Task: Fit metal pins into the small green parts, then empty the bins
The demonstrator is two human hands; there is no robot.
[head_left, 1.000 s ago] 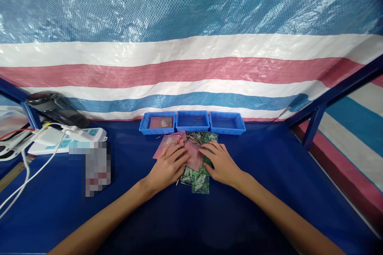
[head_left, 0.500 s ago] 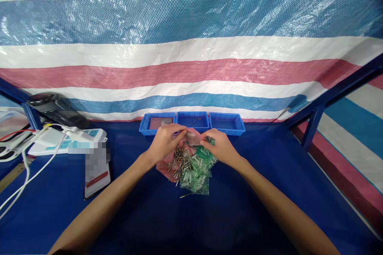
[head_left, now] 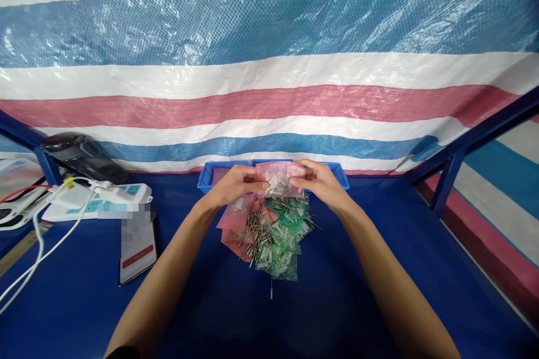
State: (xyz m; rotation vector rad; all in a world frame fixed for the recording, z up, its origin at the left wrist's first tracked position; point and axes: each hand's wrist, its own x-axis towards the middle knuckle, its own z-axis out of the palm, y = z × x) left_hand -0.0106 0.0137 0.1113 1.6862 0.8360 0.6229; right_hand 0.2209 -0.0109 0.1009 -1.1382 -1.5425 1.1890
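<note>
Between my hands a pink plastic bag (head_left: 278,173) is held up, with small pale pieces showing through it. My left hand (head_left: 236,184) pinches its left side, and my right hand (head_left: 322,184) grips the right side. Below them lie several green-tinted clear bags (head_left: 280,247) of small white parts. Next to these is a heap of thin metal pins, perhaps rivets (head_left: 255,230), on pink plastic bags (head_left: 231,235). One loose pin (head_left: 272,291) lies in front of the pile. The kind of the pieces in the held bag is too small to tell.
Blue trays (head_left: 205,176) stand along the back, partly hidden by my hands. At left are a phone (head_left: 137,258), a white power strip (head_left: 143,193) with cables and a dark bottle (head_left: 84,157). Blue frame bars (head_left: 448,176) rise at the right; a striped sheet (head_left: 269,106) hangs behind.
The pink bag has been raised and spread flat between my hands, its pale contents now showing. The loose pin in front has shifted and turned to point toward me.
</note>
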